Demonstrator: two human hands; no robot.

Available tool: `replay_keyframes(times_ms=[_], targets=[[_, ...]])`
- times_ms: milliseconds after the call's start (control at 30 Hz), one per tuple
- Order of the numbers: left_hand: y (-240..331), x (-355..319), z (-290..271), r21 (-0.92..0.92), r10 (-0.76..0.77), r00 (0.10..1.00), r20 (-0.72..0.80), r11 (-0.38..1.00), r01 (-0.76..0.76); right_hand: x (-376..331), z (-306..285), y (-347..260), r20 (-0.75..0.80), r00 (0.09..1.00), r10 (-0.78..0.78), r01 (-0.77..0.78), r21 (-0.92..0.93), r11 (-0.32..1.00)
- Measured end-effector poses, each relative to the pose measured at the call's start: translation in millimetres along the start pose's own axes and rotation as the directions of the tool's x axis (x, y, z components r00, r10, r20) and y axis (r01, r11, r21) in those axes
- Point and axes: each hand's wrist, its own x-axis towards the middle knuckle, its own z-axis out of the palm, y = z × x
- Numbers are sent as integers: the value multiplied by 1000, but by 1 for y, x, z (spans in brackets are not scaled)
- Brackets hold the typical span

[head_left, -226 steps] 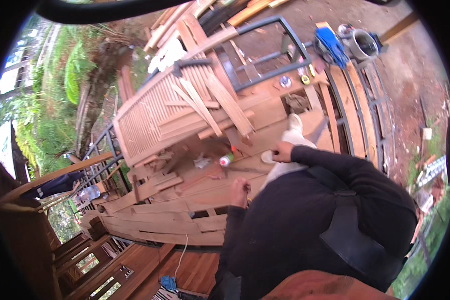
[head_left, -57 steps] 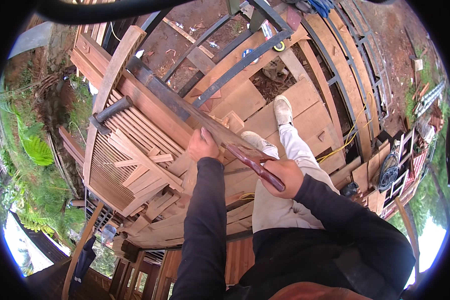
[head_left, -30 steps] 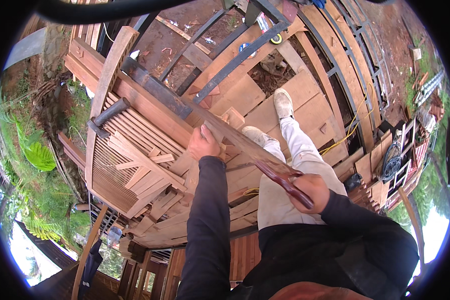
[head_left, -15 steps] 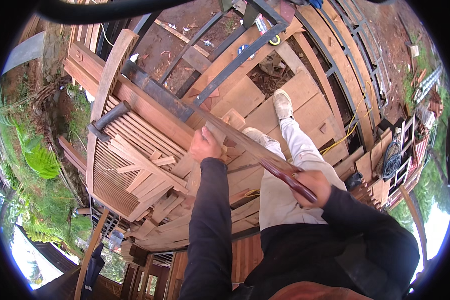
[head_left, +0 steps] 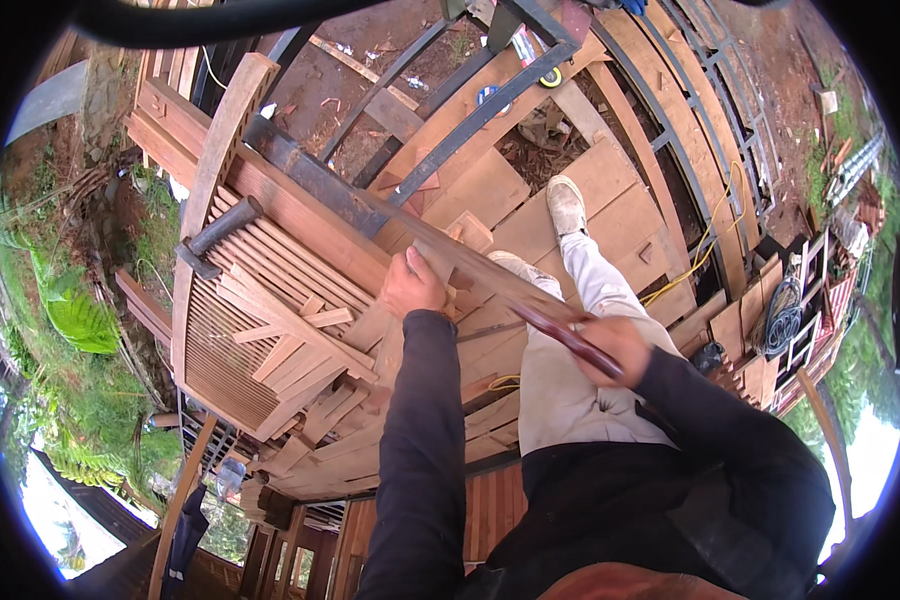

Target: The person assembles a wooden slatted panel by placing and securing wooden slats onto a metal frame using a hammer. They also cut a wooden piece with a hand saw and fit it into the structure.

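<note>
My right hand (head_left: 612, 350) is closed around the dark red-brown handle of a handsaw (head_left: 500, 280). The saw's long brownish blade slants up and to the left, past my left hand, toward a dark steel beam (head_left: 310, 172). My left hand (head_left: 413, 284) is closed with its thumb on top, gripping a wooden board (head_left: 434, 258) right beside the blade. Where the teeth meet the wood is hard to make out. Under my left hand and wrist the rest of the board is partly hidden.
To the left, a slatted wooden panel (head_left: 230, 350) carries loose wood strips (head_left: 295, 325) and a dark T-shaped metal tool (head_left: 220, 235). Plank flooring (head_left: 580, 270) lies under my feet, with an opening (head_left: 542, 150) beyond. A yellow cord (head_left: 705, 260) runs along the right, near a coiled cable (head_left: 785, 318).
My right hand has pushed the saw slightly forward and to the left, away from my body. My left hand stays in nearly the same place on the board.
</note>
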Motion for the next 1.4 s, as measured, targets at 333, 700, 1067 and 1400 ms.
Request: replay_keyframes(times_ms=[333, 700, 1067, 1400], targets=[[-1, 0, 0, 13, -6, 1000, -5, 1000, 6, -43, -40, -42, -42, 998, 49, -49, 3, 999], [-1, 1, 4, 13, -28, 1000, -1, 1000, 28, 8, -1, -4, -54, 999, 5, -1, 69, 998], [2, 2, 4, -22, -3, 1000, -19, 1000, 3, 36, 14, 34, -79, 993, -85, 95, 128, 987], [6, 3, 3, 18, -16, 1000, -15, 1000, 16, -1, 3, 25, -61, 998, -14, 22, 136, 990]])
